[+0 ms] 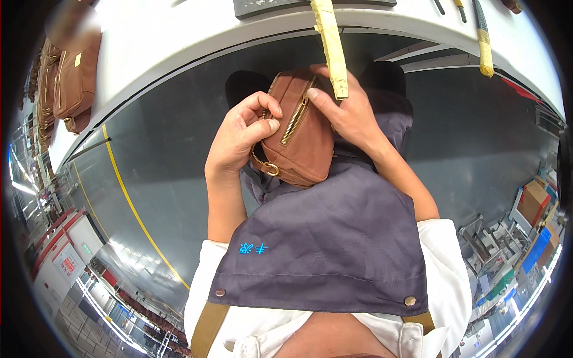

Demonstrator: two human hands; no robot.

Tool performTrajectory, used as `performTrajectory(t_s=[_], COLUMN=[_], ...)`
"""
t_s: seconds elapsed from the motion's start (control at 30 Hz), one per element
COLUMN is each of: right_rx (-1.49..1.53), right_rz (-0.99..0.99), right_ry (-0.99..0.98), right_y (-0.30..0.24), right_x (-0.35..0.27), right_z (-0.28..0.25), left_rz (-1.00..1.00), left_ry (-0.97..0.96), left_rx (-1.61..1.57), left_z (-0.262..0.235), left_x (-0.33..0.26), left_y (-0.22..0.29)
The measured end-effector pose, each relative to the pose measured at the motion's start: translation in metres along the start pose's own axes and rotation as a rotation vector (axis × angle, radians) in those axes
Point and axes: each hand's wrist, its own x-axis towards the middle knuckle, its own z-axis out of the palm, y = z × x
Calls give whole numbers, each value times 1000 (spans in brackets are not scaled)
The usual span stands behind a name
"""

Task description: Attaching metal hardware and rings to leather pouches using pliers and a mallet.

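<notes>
A small brown zip bag [310,143] rests on my lap, against the dark apron [322,232]. It has a slanting front zipper with brass teeth, another zipper along its edge and a brass ring at the lower left. My left hand [242,131] grips the bag's left edge, thumb and forefinger curled close together near the front zipper. On the other side, my right hand [352,113] holds the upper right of the bag, its thumb by the zipper's pull and its other fingers partly hidden behind. A yellow-wrapped handle [329,51] juts from the table over that hand.
The white table [173,36] curves across the far side, with a dark slab [268,7] on it. At the right lies a tool with a yellow-wrapped handle [484,53]. Brown bags [77,83] are stacked at the left. Boxes [533,201] and carts stand at the right.
</notes>
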Motion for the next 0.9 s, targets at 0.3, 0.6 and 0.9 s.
performTrajectory(t_s=[0.3,0.6,0.9], right_rx=[19,218,63], right_rz=[-36,140,16], right_ry=[-92,-99,-180], right_y=[-1,5,6], right_x=[2,4,2], right_z=[-5,-3,0], left_rz=[15,-9,-31], left_ry=[-6,-5,1], left_rx=[74,26,21], left_z=[7,5,11], left_x=[2,6,9], left_y=[5,1,1])
